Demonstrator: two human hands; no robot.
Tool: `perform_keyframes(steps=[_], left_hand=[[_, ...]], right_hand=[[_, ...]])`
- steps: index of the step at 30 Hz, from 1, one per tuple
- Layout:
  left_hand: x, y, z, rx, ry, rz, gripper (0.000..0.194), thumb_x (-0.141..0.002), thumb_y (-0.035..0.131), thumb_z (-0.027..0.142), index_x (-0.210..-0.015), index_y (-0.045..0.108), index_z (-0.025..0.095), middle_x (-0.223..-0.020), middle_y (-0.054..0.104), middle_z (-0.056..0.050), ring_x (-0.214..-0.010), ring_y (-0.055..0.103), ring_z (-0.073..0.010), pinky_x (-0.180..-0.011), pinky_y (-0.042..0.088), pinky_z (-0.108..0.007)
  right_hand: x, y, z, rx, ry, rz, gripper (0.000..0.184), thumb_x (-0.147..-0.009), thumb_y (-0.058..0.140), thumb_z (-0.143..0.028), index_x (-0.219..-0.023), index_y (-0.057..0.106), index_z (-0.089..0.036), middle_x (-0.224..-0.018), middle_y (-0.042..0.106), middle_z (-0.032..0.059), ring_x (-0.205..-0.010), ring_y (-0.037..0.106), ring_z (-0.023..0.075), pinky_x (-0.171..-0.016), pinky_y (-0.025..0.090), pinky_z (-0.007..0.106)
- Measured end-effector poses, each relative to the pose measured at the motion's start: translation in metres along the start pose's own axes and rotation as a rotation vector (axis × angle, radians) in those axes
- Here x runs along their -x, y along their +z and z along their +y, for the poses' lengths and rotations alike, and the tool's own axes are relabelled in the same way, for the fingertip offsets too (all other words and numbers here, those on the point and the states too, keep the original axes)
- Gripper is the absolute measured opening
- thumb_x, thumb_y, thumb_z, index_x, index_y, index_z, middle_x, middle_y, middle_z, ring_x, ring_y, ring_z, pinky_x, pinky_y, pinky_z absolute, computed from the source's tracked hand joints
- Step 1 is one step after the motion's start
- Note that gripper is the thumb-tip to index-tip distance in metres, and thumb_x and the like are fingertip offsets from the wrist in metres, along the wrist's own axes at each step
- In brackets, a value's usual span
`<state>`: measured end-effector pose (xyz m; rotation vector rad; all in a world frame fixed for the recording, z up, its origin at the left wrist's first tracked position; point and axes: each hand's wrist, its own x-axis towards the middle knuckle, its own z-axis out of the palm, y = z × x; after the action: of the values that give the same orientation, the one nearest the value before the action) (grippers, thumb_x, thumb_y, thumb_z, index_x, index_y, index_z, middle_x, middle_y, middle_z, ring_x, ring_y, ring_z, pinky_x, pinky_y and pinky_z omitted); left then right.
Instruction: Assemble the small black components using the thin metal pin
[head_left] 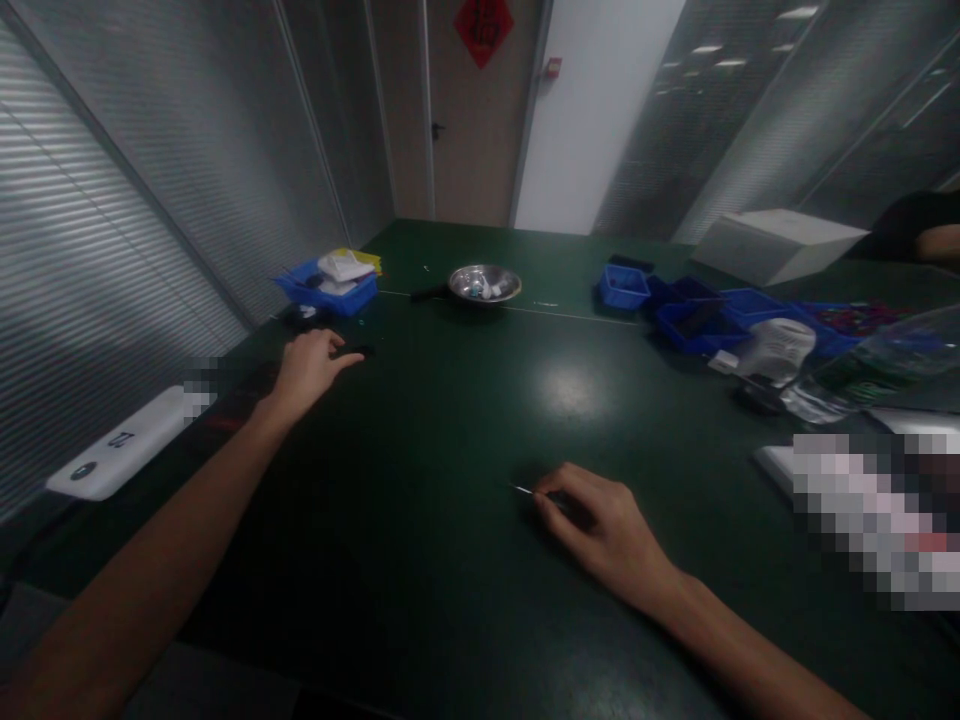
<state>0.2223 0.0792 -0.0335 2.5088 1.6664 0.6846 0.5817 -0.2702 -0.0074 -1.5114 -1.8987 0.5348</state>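
My right hand point(604, 520) rests low over the green tabletop point(465, 420), thumb and forefinger pinched together. A thin, shiny metal piece point(521, 489) sticks out to the left from between those fingertips; the rest of it is hidden in the hand, so its kind is unclear. Farther off to the left, my left hand point(309, 362) reaches out with the thumb spread away from the fingers. Just by the thumb there is a small dark object point(364, 350), too dim to name. A blue basket point(337, 297) with white items in it stands just beyond that hand.
A shiny metal bowl point(484, 285) holding small white things stands at mid-back. Blue bins point(624, 288), a white box point(780, 243) and a plastic bottle point(862, 370) are on the right. A white power strip point(124, 445) lies at the left edge. Another person's arm point(937, 243) shows far right.
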Motion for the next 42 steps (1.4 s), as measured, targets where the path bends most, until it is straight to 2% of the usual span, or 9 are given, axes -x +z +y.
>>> perform_keyframes(steps=[4, 6, 9, 14, 17, 19, 23, 29, 42], left_hand=[[-0.002, -0.008, 0.0, -0.042, -0.133, -0.213, 0.023, -0.086, 0.074, 0.043, -0.09, 0.075, 0.021, -0.093, 0.074, -0.01, -0.087, 0.068, -0.0286, -0.074, 0.048, -0.035], [-0.001, -0.009, 0.001, 0.012, -0.163, -0.245, 0.015, -0.087, 0.071, 0.036, -0.09, 0.076, 0.022, -0.093, 0.075, -0.008, -0.086, 0.069, -0.0269, -0.072, 0.047, -0.034], [0.002, -0.013, 0.006, 0.049, -0.137, -0.192, 0.013, -0.09, 0.066, 0.031, -0.09, 0.074, 0.021, -0.094, 0.075, -0.008, -0.084, 0.069, -0.026, -0.071, 0.047, -0.033], [0.008, -0.019, 0.022, 0.201, -0.023, 0.074, 0.015, -0.094, 0.061, 0.029, -0.102, 0.071, 0.021, -0.095, 0.075, -0.006, -0.082, 0.069, -0.0223, -0.074, 0.05, -0.031], [0.007, -0.016, 0.028, 0.346, -0.04, 0.123, 0.01, -0.089, 0.068, 0.028, -0.092, 0.072, 0.02, -0.091, 0.075, -0.005, -0.083, 0.07, -0.0212, -0.077, 0.053, -0.03], [0.006, -0.011, 0.03, 0.397, -0.044, 0.141, 0.012, -0.087, 0.07, 0.027, -0.096, 0.074, 0.02, -0.093, 0.076, -0.006, -0.085, 0.071, -0.0214, -0.08, 0.054, -0.03], [0.005, -0.002, 0.029, 0.364, 0.059, 0.171, 0.021, -0.092, 0.066, 0.029, -0.108, 0.077, 0.019, -0.106, 0.076, -0.008, -0.095, 0.071, -0.0231, -0.09, 0.052, -0.033], [0.002, 0.01, 0.028, 0.28, 0.093, 0.191, 0.018, -0.091, 0.067, 0.029, -0.101, 0.08, 0.02, -0.107, 0.076, -0.008, -0.098, 0.068, -0.0258, -0.093, 0.05, -0.037], [-0.01, 0.017, 0.019, 0.398, -0.246, 0.034, 0.021, -0.079, 0.078, 0.029, -0.099, 0.082, 0.022, -0.094, 0.078, -0.007, -0.087, 0.071, -0.0244, -0.081, 0.053, -0.033]], right_hand=[[-0.001, 0.0, -0.001, -0.001, -0.002, 0.002, 0.017, -0.103, 0.053, -0.029, -0.099, 0.067, -0.021, -0.09, 0.069, 0.0038, -0.077, 0.066, 0.0162, -0.064, 0.05, 0.027], [-0.001, 0.0, -0.002, 0.003, 0.004, 0.003, 0.017, -0.103, 0.053, -0.03, -0.099, 0.067, -0.021, -0.09, 0.069, 0.0036, -0.076, 0.066, 0.0161, -0.064, 0.05, 0.028], [-0.001, 0.0, -0.002, 0.003, 0.008, 0.011, 0.017, -0.103, 0.053, -0.031, -0.1, 0.067, -0.021, -0.089, 0.069, 0.0033, -0.075, 0.066, 0.0159, -0.063, 0.05, 0.028], [-0.001, 0.001, 0.0, -0.006, 0.013, -0.005, 0.019, -0.104, 0.053, -0.032, -0.1, 0.067, -0.02, -0.091, 0.069, 0.0036, -0.077, 0.066, 0.0159, -0.063, 0.051, 0.027], [-0.001, 0.002, 0.002, 0.003, 0.014, -0.002, 0.018, -0.103, 0.053, -0.031, -0.1, 0.067, -0.021, -0.09, 0.069, 0.0031, -0.075, 0.066, 0.0154, -0.063, 0.05, 0.027], [-0.001, 0.002, 0.002, 0.008, 0.008, 0.0, 0.017, -0.103, 0.054, -0.031, -0.099, 0.067, -0.021, -0.089, 0.069, 0.0028, -0.074, 0.065, 0.0152, -0.062, 0.05, 0.027], [-0.001, 0.001, 0.0, -0.003, 0.012, 0.0, 0.017, -0.103, 0.054, -0.031, -0.1, 0.067, -0.021, -0.09, 0.069, 0.0029, -0.074, 0.066, 0.0151, -0.061, 0.05, 0.026], [-0.001, 0.001, -0.001, -0.018, 0.011, 0.002, 0.018, -0.103, 0.053, -0.031, -0.1, 0.067, -0.021, -0.091, 0.069, 0.0036, -0.077, 0.066, 0.0157, -0.063, 0.051, 0.026], [-0.001, 0.001, -0.001, -0.019, 0.022, -0.012, 0.02, -0.103, 0.052, -0.033, -0.1, 0.067, -0.021, -0.091, 0.068, 0.0044, -0.076, 0.066, 0.0161, -0.064, 0.053, 0.026]])
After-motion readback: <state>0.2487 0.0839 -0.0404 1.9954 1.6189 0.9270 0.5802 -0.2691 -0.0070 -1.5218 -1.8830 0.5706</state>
